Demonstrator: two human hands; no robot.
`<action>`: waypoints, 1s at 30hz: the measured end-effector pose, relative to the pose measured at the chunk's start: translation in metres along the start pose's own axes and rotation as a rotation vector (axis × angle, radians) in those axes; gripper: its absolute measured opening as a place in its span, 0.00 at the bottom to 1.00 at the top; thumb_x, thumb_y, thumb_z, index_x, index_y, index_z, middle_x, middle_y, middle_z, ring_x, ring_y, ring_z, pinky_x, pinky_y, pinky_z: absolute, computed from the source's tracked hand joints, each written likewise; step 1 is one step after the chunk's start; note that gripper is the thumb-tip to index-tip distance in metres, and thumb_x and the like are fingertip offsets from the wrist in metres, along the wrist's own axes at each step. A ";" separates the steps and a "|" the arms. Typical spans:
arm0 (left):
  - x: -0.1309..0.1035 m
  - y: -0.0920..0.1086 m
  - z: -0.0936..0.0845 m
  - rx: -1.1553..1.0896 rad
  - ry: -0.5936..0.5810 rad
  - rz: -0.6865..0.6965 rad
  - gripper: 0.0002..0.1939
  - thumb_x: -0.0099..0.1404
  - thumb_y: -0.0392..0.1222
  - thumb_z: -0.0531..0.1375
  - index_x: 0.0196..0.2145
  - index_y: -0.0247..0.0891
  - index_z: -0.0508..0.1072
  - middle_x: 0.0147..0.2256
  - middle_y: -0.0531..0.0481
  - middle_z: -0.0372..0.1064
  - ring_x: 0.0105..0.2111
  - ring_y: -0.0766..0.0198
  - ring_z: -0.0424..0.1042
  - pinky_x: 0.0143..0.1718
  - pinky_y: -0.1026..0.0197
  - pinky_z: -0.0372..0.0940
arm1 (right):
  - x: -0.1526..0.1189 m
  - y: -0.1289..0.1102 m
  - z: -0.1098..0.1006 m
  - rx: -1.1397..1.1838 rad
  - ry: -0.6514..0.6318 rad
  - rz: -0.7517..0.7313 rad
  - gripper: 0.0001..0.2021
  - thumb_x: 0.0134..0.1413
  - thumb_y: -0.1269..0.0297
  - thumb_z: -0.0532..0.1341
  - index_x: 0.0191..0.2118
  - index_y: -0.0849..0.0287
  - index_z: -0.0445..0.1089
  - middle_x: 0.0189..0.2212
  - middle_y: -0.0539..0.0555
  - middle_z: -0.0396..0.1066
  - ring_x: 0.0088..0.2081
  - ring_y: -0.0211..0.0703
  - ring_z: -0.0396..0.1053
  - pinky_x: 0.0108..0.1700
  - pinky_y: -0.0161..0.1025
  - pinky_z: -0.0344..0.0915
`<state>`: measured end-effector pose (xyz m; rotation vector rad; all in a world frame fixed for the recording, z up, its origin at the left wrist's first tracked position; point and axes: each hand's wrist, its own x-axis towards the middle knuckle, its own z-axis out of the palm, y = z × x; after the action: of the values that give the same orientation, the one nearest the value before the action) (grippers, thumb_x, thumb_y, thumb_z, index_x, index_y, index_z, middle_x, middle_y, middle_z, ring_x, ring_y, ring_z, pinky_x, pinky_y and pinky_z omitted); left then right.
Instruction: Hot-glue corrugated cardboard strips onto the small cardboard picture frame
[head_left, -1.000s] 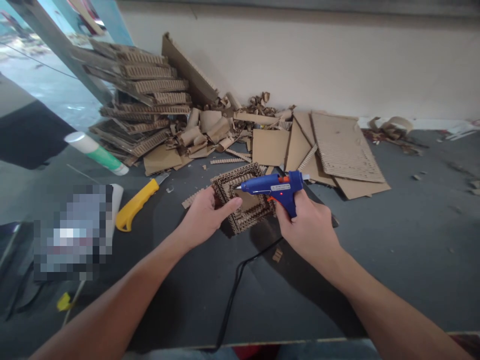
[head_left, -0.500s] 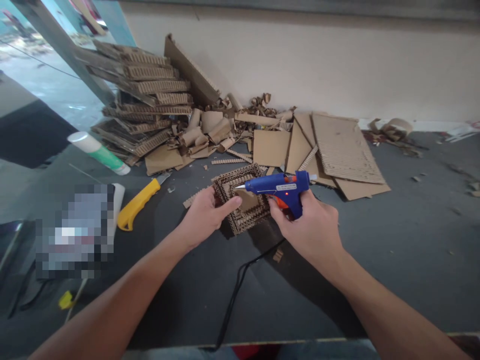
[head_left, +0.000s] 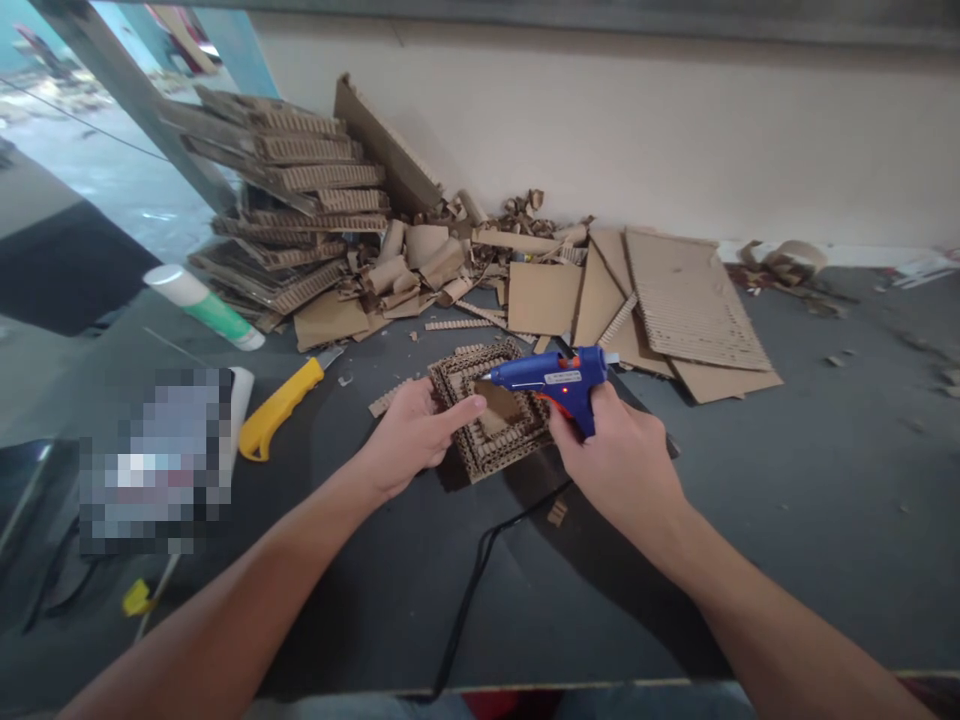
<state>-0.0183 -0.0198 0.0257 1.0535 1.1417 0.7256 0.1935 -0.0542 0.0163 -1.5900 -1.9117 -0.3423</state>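
Note:
A small square tray of layered corrugated cardboard [head_left: 504, 455] is tilted in front of me. My left hand [head_left: 409, 435] grips its left side, thumb on the inner rim and fingers behind. In my right hand [head_left: 626, 450] is a blue glue gun [head_left: 551, 375] with a small red light on its body, an orange trigger and a stub of glue stick at the rear. Its nozzle points left, over the tray's inner far-left corner near my left thumb. Whether the tip touches the cardboard, I cannot tell. A black cord [head_left: 471, 590] runs across the tabletop below.
To the left lie a yellow utility knife [head_left: 281, 405], a white-and-green tube [head_left: 206, 305] and a blurred-out device [head_left: 157, 455]. Stacked cardboard frames [head_left: 300, 200] stand behind them, beside cardboard scraps [head_left: 427, 255]. Flat corrugated sheets [head_left: 694, 300] lie at the back right.
The glue gun has shifted slightly left and its nozzle now sits farther over the tray's inner edge. The tray has tipped a little toward me. Both hands keep their holds.

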 end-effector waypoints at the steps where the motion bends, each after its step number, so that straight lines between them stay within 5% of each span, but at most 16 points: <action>1: 0.000 0.000 0.000 0.001 0.003 -0.001 0.22 0.60 0.54 0.68 0.45 0.38 0.71 0.20 0.62 0.52 0.14 0.78 0.42 0.12 0.73 0.40 | 0.000 0.001 0.000 0.003 -0.005 -0.010 0.10 0.60 0.63 0.56 0.41 0.65 0.69 0.22 0.55 0.73 0.20 0.45 0.70 0.23 0.37 0.58; 25: -0.004 0.008 0.002 0.016 0.058 -0.035 0.23 0.60 0.51 0.68 0.48 0.37 0.70 0.23 0.58 0.60 0.15 0.80 0.45 0.12 0.76 0.40 | -0.003 0.001 -0.007 -0.035 -0.018 -0.054 0.11 0.60 0.68 0.53 0.45 0.66 0.68 0.26 0.58 0.74 0.24 0.47 0.74 0.23 0.37 0.59; 30: -0.003 0.007 0.002 0.020 0.069 -0.024 0.23 0.61 0.51 0.67 0.50 0.38 0.69 0.23 0.58 0.61 0.14 0.79 0.46 0.11 0.76 0.41 | 0.000 -0.003 -0.008 -0.042 0.018 0.019 0.08 0.59 0.63 0.56 0.39 0.62 0.69 0.22 0.54 0.72 0.21 0.46 0.71 0.22 0.36 0.57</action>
<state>-0.0166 -0.0206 0.0337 1.0364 1.2210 0.7384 0.1931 -0.0595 0.0226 -1.6259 -1.8855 -0.3899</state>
